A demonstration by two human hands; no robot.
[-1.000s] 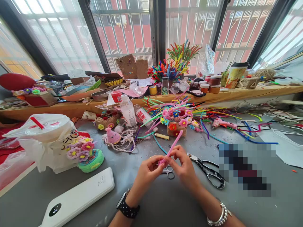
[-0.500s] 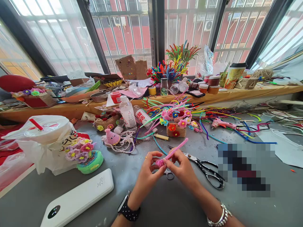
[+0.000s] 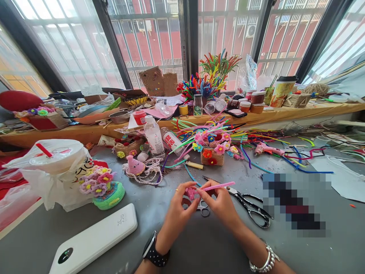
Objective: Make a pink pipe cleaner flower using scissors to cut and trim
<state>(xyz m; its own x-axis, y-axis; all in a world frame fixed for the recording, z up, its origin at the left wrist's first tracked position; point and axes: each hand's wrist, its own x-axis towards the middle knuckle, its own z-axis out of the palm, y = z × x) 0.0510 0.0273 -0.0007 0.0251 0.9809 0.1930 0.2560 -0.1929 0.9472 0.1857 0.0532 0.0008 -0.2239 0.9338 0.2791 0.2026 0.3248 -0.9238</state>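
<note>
A pink pipe cleaner (image 3: 218,186) is between my two hands over the grey table. Its left end is bent into a small bunched shape, which the fingers of my left hand (image 3: 182,209) pinch. My right hand (image 3: 217,199) grips the stem close to that bunch with thumb and forefinger, and the straight tail points right. Below the fingers lie small scissors (image 3: 204,210), their blades hidden by my hands. Large black-handled scissors (image 3: 251,207) rest just right of my right hand.
A white power bank (image 3: 95,238) and a green-based flower ornament (image 3: 108,196) lie at left, near a bagged drink cup (image 3: 54,161). Ahead stand a twine basket of flowers (image 3: 212,156) and loose pipe cleaners (image 3: 185,131). A pink glue gun (image 3: 269,149) lies at right.
The pipe cleaner's straight tail has swung down from a steep slant to nearly level, pointing right. Both hands keep their hold, with the fingers slightly shifted.
</note>
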